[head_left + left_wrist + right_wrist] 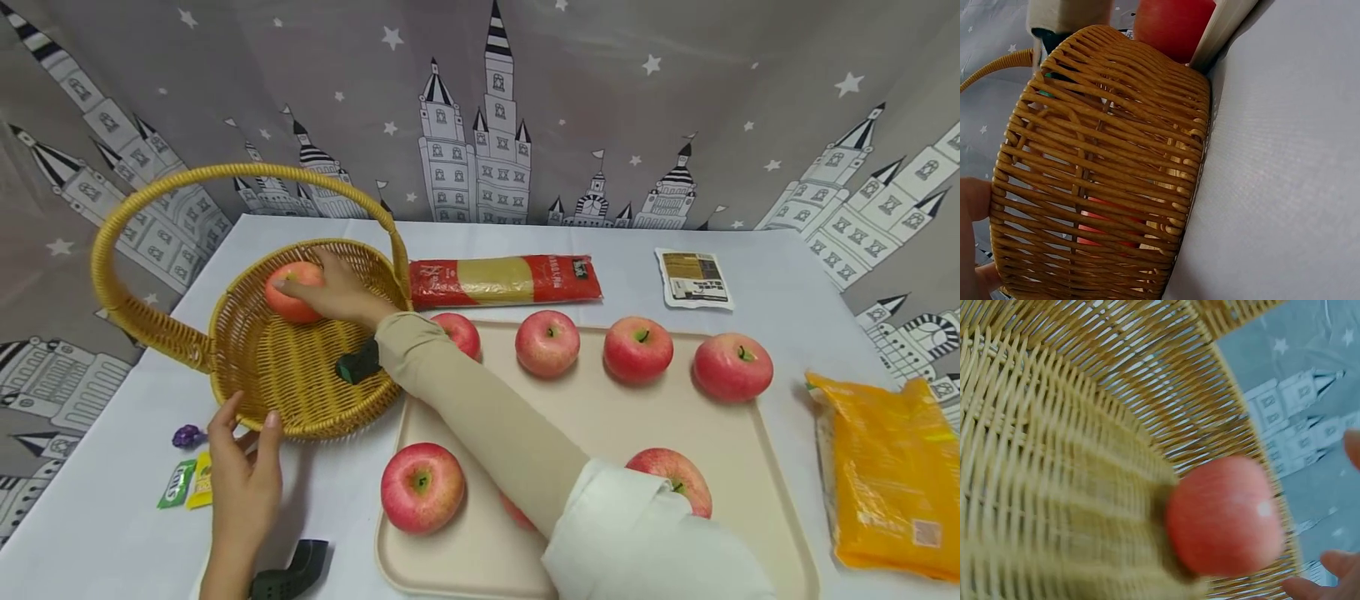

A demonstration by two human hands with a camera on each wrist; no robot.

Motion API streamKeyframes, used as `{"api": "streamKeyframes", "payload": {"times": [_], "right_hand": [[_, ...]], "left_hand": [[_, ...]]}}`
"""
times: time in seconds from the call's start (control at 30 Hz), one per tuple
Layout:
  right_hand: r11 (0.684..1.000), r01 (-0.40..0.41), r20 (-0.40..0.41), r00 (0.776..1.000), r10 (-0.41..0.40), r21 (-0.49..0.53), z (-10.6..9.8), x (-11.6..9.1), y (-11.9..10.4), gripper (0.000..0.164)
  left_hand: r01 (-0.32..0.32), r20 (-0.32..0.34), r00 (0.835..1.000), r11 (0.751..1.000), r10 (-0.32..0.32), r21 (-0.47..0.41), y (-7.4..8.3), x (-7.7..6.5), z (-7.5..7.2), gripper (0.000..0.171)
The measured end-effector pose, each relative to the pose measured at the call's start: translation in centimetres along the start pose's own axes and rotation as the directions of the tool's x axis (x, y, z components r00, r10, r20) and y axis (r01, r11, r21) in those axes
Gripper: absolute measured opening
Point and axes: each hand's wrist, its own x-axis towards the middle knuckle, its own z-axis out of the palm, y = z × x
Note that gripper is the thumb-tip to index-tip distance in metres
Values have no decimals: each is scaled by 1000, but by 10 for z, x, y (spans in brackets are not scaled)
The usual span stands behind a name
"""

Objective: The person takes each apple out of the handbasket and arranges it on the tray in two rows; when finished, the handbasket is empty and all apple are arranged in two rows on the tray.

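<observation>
A yellow wicker basket (300,400) with a tall arched handle stands at the left of the table. One red apple (291,311) lies inside it against the far left wall. My right hand (341,292) reaches into the basket over this apple; in the right wrist view its spread fingertips (1338,562) show apart from the apple (1225,515). At the near rim is my left hand (243,483), thumb and forefinger extended to the wicker. In the left wrist view, its fingers (974,197) touch the basket's (1104,156) edge.
A beige tray (585,417) with several red apples (423,488) lies right of the basket, under my right forearm. Behind it lies a red-and-yellow packet (495,282), with a small sachet (693,279) farther right. An orange bag (892,475) lies far right; small wrapped sweets (177,485) lie left.
</observation>
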Motion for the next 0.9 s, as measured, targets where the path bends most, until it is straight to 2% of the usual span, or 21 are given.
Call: {"api": "streamKeyframes", "payload": {"times": [0.1, 0.27, 0.33, 0.43, 0.57, 0.63, 0.8, 0.87, 0.9], "right_hand": [[999, -18, 32, 999, 17, 40, 6, 2, 7, 77], [998, 45, 188, 982, -36, -47, 4, 2, 12, 82], [996, 71, 263, 963, -53, -58, 3, 2, 12, 81], [992, 91, 382, 923, -51, -87, 3, 0, 12, 79], [984, 122, 549, 836, -32, -129, 0, -3, 13, 80], [989, 115, 623, 782, -32, -94, 1, -5, 14, 82], [972, 217, 799, 598, -60, -89, 2, -10, 13, 92], [941, 309, 829, 556, -59, -140, -1, -10, 12, 93], [926, 337, 835, 548, -47, -169, -3, -11, 12, 94]], "left_hand": [[0, -2, 1000, 1000, 0, -5, -1, -1, -1, 54], [0, 0, 1000, 1000, 0, 0, -2, -1, -1, 54], [-5, 4, 1000, 1000, 5, -3, -2, -1, -1, 54], [-13, 3, 1000, 1000, 13, -2, -1, 0, 0, 54], [-24, -1, 1000, 1000, 24, 4, 0, 0, 2, 54], [-24, -5, 1000, 1000, 24, 4, 0, 0, 4, 53], [2, -16, 1000, 1000, -2, 25, 1, -2, 7, 53], [6, -21, 1000, 1000, -5, 27, 2, -2, 7, 53], [6, -23, 1000, 1000, -5, 27, 3, -2, 7, 53]]}}
